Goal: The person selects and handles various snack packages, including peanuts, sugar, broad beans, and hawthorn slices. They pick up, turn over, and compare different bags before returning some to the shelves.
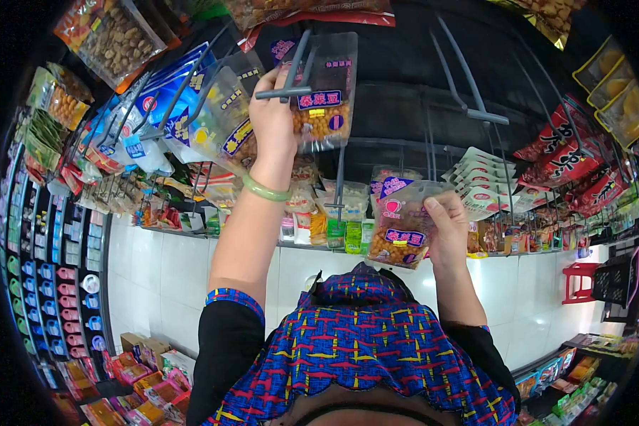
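My left hand (273, 121), below a green bangle, is raised to a metal display hook (284, 93). Its fingers go behind a hanging clear snack bag (323, 117) with a purple label and brown beans or nuts, so their grip is partly hidden. Lower right, my right hand (449, 224) pinches the right edge of a similar snack bag (399, 238), thumb on the front. That bag is held upright, off the hooks, in front of the lower rack.
Blue and white bags (167, 99) hang at the left, red bags (564, 153) at the right. Empty-ended hooks (486, 115) jut out at upper right. A red stool (579, 282) stands on the tiled floor (532, 284). Packed shelves (57, 284) line the far left.
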`<state>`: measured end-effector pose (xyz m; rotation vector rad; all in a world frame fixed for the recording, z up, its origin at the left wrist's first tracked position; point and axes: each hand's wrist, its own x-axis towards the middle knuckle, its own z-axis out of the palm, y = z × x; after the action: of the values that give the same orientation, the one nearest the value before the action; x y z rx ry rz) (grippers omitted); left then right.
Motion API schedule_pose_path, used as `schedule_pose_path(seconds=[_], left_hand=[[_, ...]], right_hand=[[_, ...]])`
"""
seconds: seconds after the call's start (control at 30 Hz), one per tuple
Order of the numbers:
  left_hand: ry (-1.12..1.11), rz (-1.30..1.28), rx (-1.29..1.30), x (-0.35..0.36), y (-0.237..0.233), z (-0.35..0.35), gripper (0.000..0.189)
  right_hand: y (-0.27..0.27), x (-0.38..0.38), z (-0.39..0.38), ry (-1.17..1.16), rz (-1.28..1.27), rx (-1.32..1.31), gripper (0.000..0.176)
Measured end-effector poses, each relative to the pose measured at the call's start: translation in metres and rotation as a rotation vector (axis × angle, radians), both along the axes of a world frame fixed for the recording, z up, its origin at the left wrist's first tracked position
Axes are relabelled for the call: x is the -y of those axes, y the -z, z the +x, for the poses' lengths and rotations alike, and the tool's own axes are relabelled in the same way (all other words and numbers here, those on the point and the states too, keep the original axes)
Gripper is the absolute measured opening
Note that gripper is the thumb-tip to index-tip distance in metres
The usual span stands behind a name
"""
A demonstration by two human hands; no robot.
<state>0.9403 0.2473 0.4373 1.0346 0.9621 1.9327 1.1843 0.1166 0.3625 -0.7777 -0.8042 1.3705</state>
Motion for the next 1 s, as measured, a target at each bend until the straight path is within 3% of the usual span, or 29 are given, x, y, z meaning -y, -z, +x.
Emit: schedule_pose_path(seconds=[0.03,0.1,0.13,0.2,0.23,0.27,0.33,0.47,0.57,0.63,0.77,0.83,1.0], left_hand=[[0.005,0.002,-0.002,-0.002,0.006,0.001,0.029],[-0.068,0.101,-0.160,0.000,0.020,0.004,0.045],[-0.011,0.066,-0.115,0.010,0.027,0.007,0.056],[-0.021,-0.038,-0.166,0.035,0.055,0.024,0.052],[0.124,-0.088,-0.380,0.050,0.074,0.022,0.050],[0.412,-0.119,-0.214,0.069,0.075,0.034,0.050],[0.741,-0.162,-0.252,0.097,0.084,0.046,0.032],[0.542,-0.179,-0.038,0.110,0.088,0.048,0.014],[0.417,-0.130,0.104,0.111,0.060,0.034,0.007],[0.158,-0.034,0.087,0.105,0.036,0.025,0.004],[0.085,0.152,0.106,0.095,0.002,0.000,0.009],[-0.043,0.210,-0.077,0.087,-0.013,0.000,0.007],[-0.093,0.146,-0.085,0.075,-0.027,0.010,0.006]], right_hand=[[0.002,0.000,0.001,0.005,0.002,-0.002,0.007],[0.011,-0.001,0.005,0.010,0.020,0.013,0.008],[0.012,-0.002,0.007,0.017,0.018,0.008,0.008],[0.015,-0.004,0.008,-0.002,0.002,-0.009,0.008],[0.014,-0.005,0.007,0.003,-0.006,-0.018,0.008],[0.012,-0.006,0.006,-0.018,-0.017,-0.027,0.007],[0.009,-0.008,0.002,-0.057,-0.031,-0.035,0.006],[0.003,-0.012,-0.008,-0.192,0.016,-0.110,0.010],[-0.004,-0.010,-0.022,-0.196,0.019,-0.128,0.014],[0.006,-0.012,-0.019,-0.166,0.062,-0.131,0.017],[0.007,-0.014,-0.010,-0.142,0.049,-0.150,0.016],[0.012,-0.015,-0.004,-0.062,0.062,-0.085,0.016],[0.016,-0.012,0.001,-0.101,-0.004,-0.164,0.016]])
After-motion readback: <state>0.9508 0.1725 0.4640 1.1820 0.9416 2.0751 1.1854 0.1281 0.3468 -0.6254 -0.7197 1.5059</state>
